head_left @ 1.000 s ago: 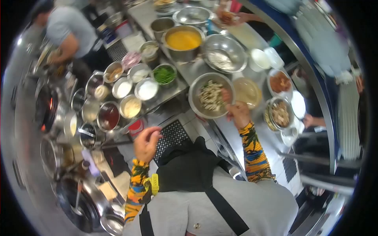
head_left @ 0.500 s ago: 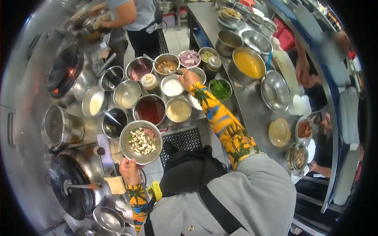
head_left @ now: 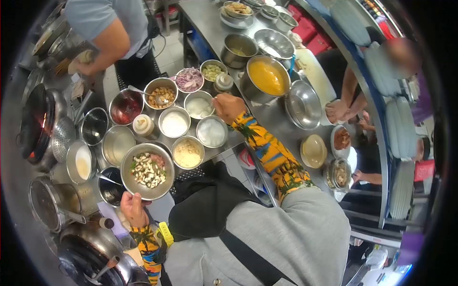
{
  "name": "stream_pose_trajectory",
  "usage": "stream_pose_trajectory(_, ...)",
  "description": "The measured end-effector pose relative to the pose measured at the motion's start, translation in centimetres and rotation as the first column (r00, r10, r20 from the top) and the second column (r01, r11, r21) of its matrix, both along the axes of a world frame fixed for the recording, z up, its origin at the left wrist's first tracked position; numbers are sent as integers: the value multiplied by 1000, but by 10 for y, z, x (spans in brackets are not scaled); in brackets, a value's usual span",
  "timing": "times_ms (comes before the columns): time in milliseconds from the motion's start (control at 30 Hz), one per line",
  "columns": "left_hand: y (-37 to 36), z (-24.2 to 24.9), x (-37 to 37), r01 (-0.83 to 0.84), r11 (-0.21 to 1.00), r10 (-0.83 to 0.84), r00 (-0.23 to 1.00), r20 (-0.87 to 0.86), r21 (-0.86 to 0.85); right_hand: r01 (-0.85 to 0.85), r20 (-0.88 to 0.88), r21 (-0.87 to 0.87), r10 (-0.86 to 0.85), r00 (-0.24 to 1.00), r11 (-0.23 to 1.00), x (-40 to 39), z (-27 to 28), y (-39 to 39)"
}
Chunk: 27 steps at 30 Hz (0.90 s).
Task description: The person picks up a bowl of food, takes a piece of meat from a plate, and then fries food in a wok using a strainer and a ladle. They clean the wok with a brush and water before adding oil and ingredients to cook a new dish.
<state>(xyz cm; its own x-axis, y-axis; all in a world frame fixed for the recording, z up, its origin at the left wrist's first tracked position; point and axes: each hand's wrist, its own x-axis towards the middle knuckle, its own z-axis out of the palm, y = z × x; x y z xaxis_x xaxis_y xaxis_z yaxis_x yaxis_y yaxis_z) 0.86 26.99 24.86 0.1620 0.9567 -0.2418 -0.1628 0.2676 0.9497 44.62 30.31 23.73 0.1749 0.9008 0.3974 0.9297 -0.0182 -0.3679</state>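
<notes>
My left hand (head_left: 135,209) grips the near rim of a metal bowl (head_left: 162,189), thumb on top. Inside lie chopped mushrooms (head_left: 149,172), bits of green and some pinkish raw meat (head_left: 157,161). My right hand (head_left: 230,107) is closed, fingers curled, at the right side of a metal container of white powder (head_left: 198,102). What its fingers hold, if anything, is hidden. Just below that hand stands another container of white contents (head_left: 212,131). A squeeze bottle (head_left: 223,84) is just above it. A container of pale yellowish powder (head_left: 188,152) sits right of the bowl.
Containers hold red sauce (head_left: 126,107), fried pieces (head_left: 160,97) and sliced onion (head_left: 189,79). A pot of yellow liquid (head_left: 265,78) stands on the right counter beside stacked metal bowls (head_left: 304,105). Woks (head_left: 40,124) line the left. Co-workers stand at upper left (head_left: 107,33) and across the right counter.
The view has shifted, so most things sit further left. My right hand has moved right across the containers, and the green chopped herbs no longer show. My left hand still holds the bowl.
</notes>
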Motion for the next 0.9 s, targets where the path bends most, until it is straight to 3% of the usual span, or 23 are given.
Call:
stream_pose_trajectory(100, 5, 2, 18, -28, 999, 29, 999, -25, 16, 15, -146, 127, 3, 989, 992, -8, 11, -1)
stream_pose_trajectory(167, 5, 3, 44, -55, 998, 55, 998, -36, 10, -37, -179, 211, 76, 981, 977, 6, -10, 6)
stream_pose_trajectory(300, -4, 9, 79, -150, 987, 145, 986, -85, -58, -86, -234, 210, 135, 963, 974, 13, -41, 10)
stream_pose_trajectory(567, -18, -8, 96, -182, 979, 164, 972, -166, -95, -124, -290, 285, 208, 934, 950, 18, -36, 14)
stream_pose_trajectory(667, -19, -6, 105, -196, 975, 176, 968, -181, -101, -216, -286, 265, 290, 913, 940, 23, -58, 19)
stream_pose_trajectory(767, -18, -10, 104, -202, 975, 183, 965, -190, -87, -193, -303, 199, 247, 920, 961, 23, -47, 14)
stream_pose_trajectory(900, -19, -12, 107, -196, 977, 175, 964, -200, -89, -195, -374, 234, 273, 886, 953, 24, -59, 16)
